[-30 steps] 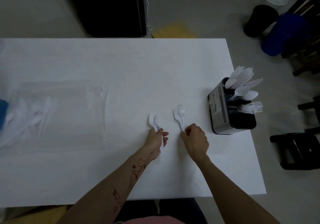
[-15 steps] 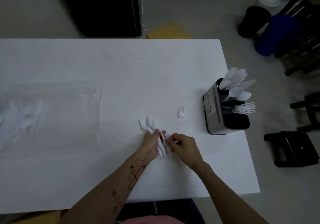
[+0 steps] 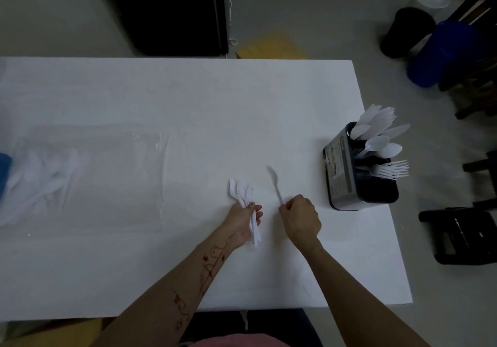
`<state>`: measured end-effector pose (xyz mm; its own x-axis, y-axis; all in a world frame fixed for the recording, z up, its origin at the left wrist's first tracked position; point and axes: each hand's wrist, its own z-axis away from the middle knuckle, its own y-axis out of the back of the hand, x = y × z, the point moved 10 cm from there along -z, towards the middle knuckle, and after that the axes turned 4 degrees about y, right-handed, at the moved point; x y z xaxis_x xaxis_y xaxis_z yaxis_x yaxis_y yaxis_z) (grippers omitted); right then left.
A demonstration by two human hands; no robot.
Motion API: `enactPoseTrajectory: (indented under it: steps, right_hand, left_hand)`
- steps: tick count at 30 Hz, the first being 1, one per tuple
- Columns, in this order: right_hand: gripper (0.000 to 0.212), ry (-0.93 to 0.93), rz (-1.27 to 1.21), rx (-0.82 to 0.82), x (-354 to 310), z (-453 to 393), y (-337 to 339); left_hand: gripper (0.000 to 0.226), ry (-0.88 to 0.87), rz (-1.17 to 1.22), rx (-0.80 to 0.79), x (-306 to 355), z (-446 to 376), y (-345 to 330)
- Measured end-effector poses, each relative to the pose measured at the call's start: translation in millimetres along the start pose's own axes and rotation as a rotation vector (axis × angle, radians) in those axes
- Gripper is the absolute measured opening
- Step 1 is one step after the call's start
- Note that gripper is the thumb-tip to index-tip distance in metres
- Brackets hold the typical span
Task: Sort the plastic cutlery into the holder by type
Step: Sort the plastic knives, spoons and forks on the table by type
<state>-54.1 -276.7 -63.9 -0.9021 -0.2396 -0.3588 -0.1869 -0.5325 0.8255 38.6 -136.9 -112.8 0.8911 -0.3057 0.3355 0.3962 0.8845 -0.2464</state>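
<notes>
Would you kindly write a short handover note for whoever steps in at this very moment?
Left hand: closed on a bunch of forks, tines pointing away.
Right hand: pinching one blurred utensil by its handle; its type is unclear.
Holder: at the table's right edge, already sorted into knives, spoons and forks.
Clear bag: to the left, with more cutlery inside.
Left to do: slot the held pieces, then empty the bag.

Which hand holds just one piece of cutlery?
The right hand: it pinches a single blurred piece, while the left hand grips a bunch of forks.
</notes>
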Motion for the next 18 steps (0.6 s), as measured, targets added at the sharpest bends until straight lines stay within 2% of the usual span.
enactPoseTrajectory:
  steps: [4,7,9,11,14,18]
  right_hand:
    - [0.015,0.165,0.022,0.013,-13,10,6]
    - [0.011,0.245,-0.186,0.004,-13,20,4]
    - [0.01,0.191,-0.493,-0.082,-9,25,-1]
    - [0.01,0.14,-0.665,-0.209,-7,32,-9]
    - [0.01,0.082,-0.784,-0.343,-6,40,-21]
    - [0.021,0.029,-0.83,-0.408,-5,45,-28]
  left_hand:
    - [0.017,-0.018,0.004,0.006,1,-2,2]
    - [0.016,-0.033,0.016,-0.004,3,-1,0]
    - [0.023,-0.044,0.026,-0.007,5,1,0]
    - [0.029,-0.06,0.004,0.01,7,-1,3]
    - [0.032,-0.106,-0.054,0.038,14,0,7]
    - [0.019,-0.147,-0.097,-0.053,15,2,-2]
